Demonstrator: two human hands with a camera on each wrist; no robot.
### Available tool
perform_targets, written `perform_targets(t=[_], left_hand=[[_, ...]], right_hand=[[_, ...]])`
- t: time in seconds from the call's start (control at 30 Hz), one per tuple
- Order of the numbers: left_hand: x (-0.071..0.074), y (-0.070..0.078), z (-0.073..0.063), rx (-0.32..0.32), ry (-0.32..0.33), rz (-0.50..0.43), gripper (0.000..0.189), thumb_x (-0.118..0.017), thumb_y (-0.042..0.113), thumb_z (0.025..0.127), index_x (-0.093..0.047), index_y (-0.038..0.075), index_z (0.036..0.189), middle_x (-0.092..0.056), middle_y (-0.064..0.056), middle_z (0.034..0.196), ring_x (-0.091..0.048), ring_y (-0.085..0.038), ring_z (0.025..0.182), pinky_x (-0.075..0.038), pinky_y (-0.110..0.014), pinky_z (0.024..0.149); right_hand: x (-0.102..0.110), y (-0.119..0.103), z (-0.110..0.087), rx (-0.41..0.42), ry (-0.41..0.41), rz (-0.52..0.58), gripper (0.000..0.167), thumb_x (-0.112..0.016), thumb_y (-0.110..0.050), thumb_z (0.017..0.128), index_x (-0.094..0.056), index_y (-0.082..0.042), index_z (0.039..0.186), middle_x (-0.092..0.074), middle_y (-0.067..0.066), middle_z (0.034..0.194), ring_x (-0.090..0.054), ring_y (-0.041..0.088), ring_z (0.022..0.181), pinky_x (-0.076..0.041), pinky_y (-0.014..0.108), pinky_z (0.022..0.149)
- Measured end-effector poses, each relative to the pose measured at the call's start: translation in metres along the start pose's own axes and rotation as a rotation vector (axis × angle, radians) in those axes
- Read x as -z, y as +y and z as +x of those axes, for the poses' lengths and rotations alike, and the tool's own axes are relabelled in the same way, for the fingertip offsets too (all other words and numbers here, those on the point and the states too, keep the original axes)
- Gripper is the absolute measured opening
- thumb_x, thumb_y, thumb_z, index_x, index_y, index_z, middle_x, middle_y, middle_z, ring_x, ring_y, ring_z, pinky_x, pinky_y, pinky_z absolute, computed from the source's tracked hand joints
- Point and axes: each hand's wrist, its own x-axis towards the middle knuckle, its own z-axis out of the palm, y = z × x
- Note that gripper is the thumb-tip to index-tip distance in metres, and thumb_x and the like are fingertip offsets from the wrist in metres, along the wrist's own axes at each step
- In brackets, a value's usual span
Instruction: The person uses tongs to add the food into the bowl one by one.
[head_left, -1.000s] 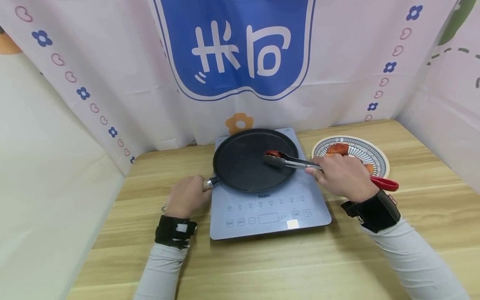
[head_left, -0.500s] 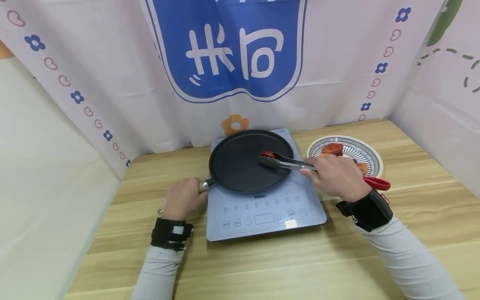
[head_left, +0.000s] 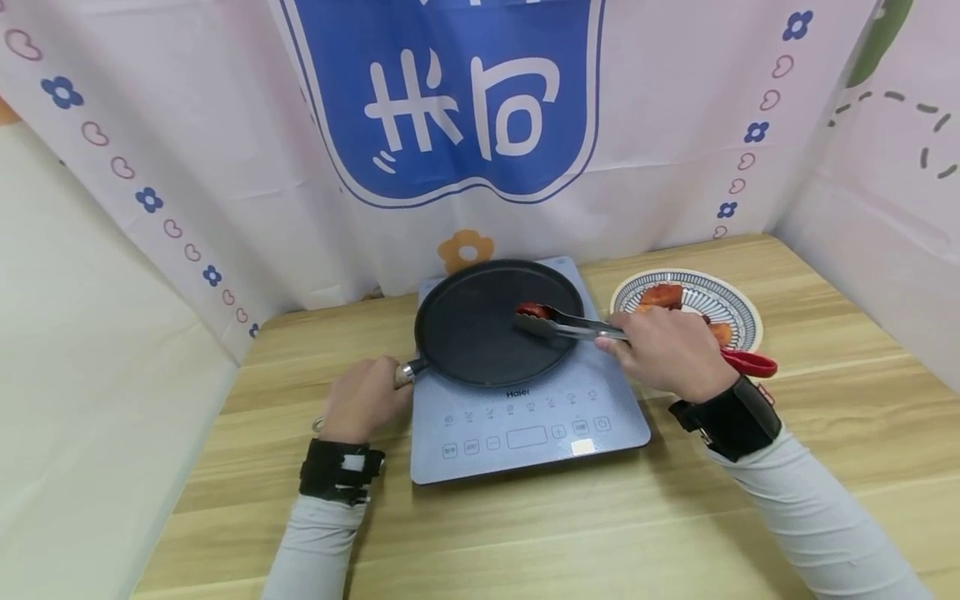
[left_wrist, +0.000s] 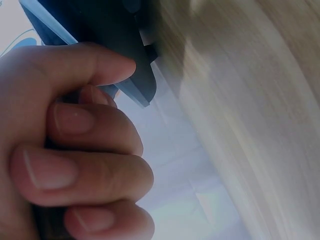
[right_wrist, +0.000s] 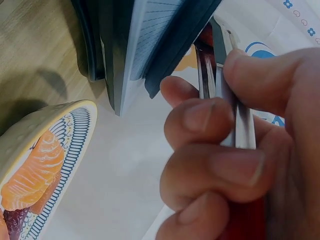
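Gripping the tongs (head_left: 581,328), the right hand (head_left: 671,352) has its fingers curled round them; ahead of those fingertips, the tips pinch a red piece (head_left: 531,309) over the pan (head_left: 476,346), contact unclear. The left hand (head_left: 363,396) has its fingers wrapped round the handle (head_left: 407,372), the cooktop (head_left: 528,462) just to their right, while the plate (head_left: 738,308) sits just past the right knuckles.

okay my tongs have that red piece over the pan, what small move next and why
Probably loosen your right hand so the tongs let the red piece settle on the pan. Their tips hold it over the cooking surface, and your left hand grips the handle, which should steady things. I can't tell whether the piece already touches.
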Motion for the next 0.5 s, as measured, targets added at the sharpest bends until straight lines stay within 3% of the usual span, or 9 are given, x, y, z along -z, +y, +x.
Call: perform_targets(t=[0.23,0.5], left_hand=[[0.0,-0.0007,-0.0002,-0.002,0.005,0.006,0.03,-0.063,0.018,0.094,-0.049,0.015,0.067,-0.048,0.0,0.064,-0.048,-0.018,0.056,-0.035,-0.03,0.049],[-0.0005,0.0006,0.0011,-0.004,0.005,0.014,0.031,-0.064,0.019,0.094,-0.048,0.015,0.067,-0.048,0.0,0.064,-0.048,-0.018,0.057,-0.035,-0.03,0.049]], right_hand=[[0.0005,0.0004,0.0004,-0.009,-0.005,-0.01,0.043,-0.065,-0.043,0.102,-0.071,-0.012,0.131,-0.059,0.003,0.073,-0.054,0.021,0.061,-0.037,0.033,0.049],[0.0016,0.0035,-0.0006,-0.019,-0.005,-0.014,0.037,-0.065,-0.044,0.102,-0.069,-0.009,0.111,-0.05,0.002,0.064,-0.05,0.02,0.055,-0.035,0.032,0.048]])
